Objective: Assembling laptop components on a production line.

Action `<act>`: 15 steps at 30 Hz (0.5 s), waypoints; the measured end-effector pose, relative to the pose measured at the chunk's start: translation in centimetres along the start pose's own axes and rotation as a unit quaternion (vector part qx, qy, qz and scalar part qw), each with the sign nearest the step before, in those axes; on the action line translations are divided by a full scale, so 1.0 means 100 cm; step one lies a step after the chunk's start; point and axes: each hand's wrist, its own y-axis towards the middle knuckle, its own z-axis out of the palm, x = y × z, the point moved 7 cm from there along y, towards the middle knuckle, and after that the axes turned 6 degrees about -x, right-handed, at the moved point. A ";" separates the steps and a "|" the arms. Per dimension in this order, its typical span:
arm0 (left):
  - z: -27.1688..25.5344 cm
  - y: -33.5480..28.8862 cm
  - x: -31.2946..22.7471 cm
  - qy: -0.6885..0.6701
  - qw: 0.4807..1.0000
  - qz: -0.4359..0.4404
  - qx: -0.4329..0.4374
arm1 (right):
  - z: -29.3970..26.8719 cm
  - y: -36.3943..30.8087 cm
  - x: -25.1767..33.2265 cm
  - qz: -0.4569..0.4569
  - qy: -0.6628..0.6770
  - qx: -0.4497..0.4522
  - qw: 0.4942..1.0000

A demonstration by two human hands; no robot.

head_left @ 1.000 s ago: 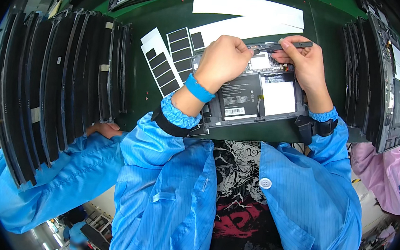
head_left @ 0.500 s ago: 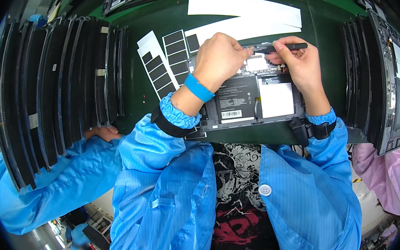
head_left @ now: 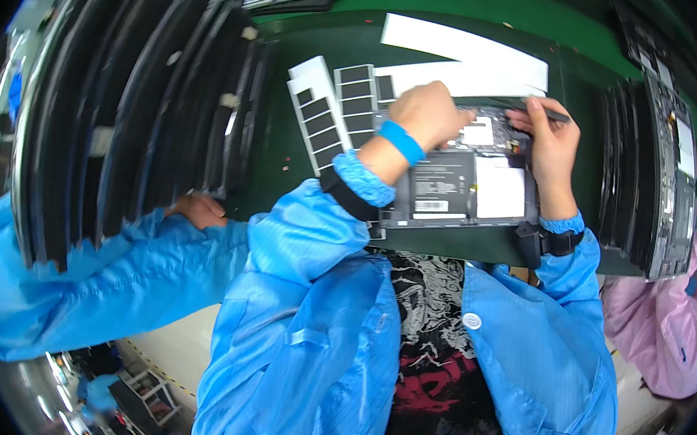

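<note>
An opened flat electronic device (head_left: 397, 215), probably a tablet or thin laptop, lies before me. It shows a black battery (head_left: 437, 184), a white rectangle (head_left: 500, 190) beside it and a circuit board (head_left: 503, 135) along the far side. My left hand (head_left: 428, 118), wearing a blue wrist strap (head_left: 402, 143), is bent over the board's left part. Its fingers are closed; anything between them is hidden. My right hand (head_left: 555, 147) grips black tweezers (head_left: 556, 115) over the board's far right corner, with their tips pointing left.
Sheets of black rectangular stickers (head_left: 321, 131) and white paper strips (head_left: 466, 44) lie beyond the device. Upright rows of dark panels (head_left: 145, 106) stand left, with similar units (head_left: 667, 181) right. Another person's hand (head_left: 200, 210) is at the left row; a pink sleeve (head_left: 653, 326) is at right.
The whole view has shifted, so the bench appears farther right. My left hand stays at the board, and my right hand still holds the tweezers, their tips now farther from the left fingers.
</note>
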 end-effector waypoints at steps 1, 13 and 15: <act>0.004 -0.005 0.001 0.019 0.999 0.022 -0.031 | -0.005 0.001 -0.003 0.004 0.018 -0.013 1.000; -0.070 -0.101 0.156 0.122 0.966 0.035 -0.225 | 0.178 -0.043 0.050 0.003 -0.123 0.216 0.969; -0.068 -0.099 0.149 0.136 0.974 0.031 -0.177 | 0.219 -0.036 0.020 0.021 -0.078 0.255 0.964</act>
